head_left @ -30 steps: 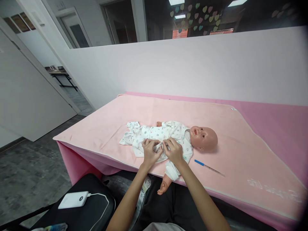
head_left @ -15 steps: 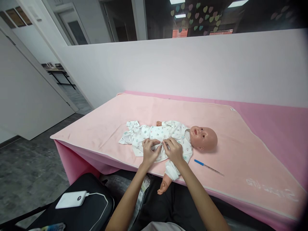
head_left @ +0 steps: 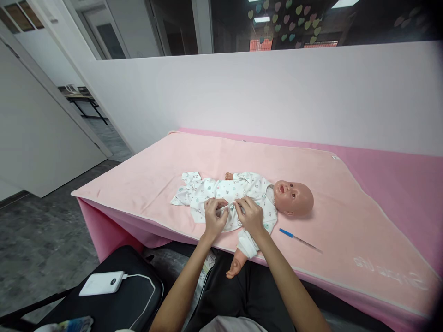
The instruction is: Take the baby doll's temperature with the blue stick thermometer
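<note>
Your left hand (head_left: pixel 215 216) and right hand (head_left: pixel 250 216) work close together over the doll's middle, thumb and fingers of each pinching the cloth of the white printed baby garment (head_left: pixel 207 190), with only a small gap between the two sets of fingertips. A round snap-like dot shows on the cloth between them.

The garment is on the baby doll (head_left: pixel 294 199), which lies face up near the middle of the near edge of the table, its bald head toward the right edge and the garment's loose legs toward the left. The doll's near forearm reaches past the near edge, below your right hand, its sleeve bunched up; its far hand pokes from the other sleeve.

Between the doll's head and the near edge lies a slim blue-ended rod (head_left: pixel 300 240), apart from both. Under everything is a pale pink blanket (head_left: pixel 138 170), with a deeper pink cover (head_left: pixel 408 177) showing along the far and right edges.

Beyond the near left corner, a black chair (head_left: pixel 128 265) carries a white power bank (head_left: pixel 101 283) with a white cable (head_left: pixel 149 279) plugged in.
</note>
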Demonstrator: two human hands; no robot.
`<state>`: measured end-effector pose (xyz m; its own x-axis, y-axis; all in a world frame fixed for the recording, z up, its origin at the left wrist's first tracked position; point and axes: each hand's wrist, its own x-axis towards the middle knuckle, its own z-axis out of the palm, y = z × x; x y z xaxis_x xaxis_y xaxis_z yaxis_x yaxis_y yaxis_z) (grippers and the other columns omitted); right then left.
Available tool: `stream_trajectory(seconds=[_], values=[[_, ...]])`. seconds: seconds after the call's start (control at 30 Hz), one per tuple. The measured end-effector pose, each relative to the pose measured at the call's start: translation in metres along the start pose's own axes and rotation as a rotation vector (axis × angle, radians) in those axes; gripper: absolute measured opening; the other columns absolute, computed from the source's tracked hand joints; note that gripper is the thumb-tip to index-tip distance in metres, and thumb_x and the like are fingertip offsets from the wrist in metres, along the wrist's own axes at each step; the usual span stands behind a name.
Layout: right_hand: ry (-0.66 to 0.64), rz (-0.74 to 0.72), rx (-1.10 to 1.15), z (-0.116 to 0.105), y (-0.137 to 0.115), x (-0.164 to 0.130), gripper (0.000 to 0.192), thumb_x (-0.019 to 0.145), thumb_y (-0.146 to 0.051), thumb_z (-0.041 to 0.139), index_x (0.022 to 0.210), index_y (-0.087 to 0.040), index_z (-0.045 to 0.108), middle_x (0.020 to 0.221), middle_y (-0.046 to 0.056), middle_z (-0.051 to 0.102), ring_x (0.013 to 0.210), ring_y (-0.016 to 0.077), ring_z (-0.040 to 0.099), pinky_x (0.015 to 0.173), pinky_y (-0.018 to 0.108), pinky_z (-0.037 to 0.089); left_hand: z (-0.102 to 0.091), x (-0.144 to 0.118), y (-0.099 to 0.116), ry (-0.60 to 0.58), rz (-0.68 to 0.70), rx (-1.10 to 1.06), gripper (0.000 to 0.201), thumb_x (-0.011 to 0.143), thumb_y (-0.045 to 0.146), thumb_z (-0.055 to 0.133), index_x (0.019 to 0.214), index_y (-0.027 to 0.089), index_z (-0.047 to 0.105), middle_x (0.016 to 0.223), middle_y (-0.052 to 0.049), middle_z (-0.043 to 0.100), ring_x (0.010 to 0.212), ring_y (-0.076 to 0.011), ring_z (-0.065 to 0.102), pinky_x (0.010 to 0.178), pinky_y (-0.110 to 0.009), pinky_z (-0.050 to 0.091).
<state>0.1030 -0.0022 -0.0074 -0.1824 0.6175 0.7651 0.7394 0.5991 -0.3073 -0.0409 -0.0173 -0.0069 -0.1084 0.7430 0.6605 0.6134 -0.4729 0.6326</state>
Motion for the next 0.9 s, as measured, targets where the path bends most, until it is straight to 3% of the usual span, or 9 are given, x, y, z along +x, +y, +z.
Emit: stream_trajectory(seconds=[0.2,0.4,0.9], values=[[0.03,0.0,0.0,0.001,0.0,0.0,0.015,0.089,-0.022,0.047,0.086,-0.019,0.062,0.077,0.003,0.061,0.073,0.0121,0.056,0.065,0.023,0.042,-0.002,-0.003,0.0,0.22,-0.005,0.084,0.007,0.082,0.02,0.049,0.084,0.02,0.056,0.069,0.0,0.05,0.072,-0.0169,0.049,0.076,-0.034,0.036],[0.01,0.008,-0.014,0.001,0.0,0.0,0.014,0.089,-0.021,0.048,0.087,-0.019,0.061,0.077,0.003,0.061,0.075,0.0129,0.056,0.068,0.023,0.042,0.005,-0.003,0.009,0.005,0.124,0.224,0.011,0.083,0.025,0.055,0.087,0.023,0.065,0.081,-0.004,0.056,0.083,-0.019,0.05,0.08,-0.035,0.033],[0.017,0.061,-0.078,0.002,-0.001,0.0,0.019,0.091,-0.022,0.044,0.086,-0.019,0.062,0.076,0.004,0.06,0.075,0.014,0.056,0.069,0.025,0.043,0.006,0.001,0.009,-0.052,0.083,0.288,0.017,0.078,0.027,0.059,0.093,0.027,0.067,0.091,-0.004,0.059,0.09,-0.021,0.051,0.085,-0.039,0.032]])
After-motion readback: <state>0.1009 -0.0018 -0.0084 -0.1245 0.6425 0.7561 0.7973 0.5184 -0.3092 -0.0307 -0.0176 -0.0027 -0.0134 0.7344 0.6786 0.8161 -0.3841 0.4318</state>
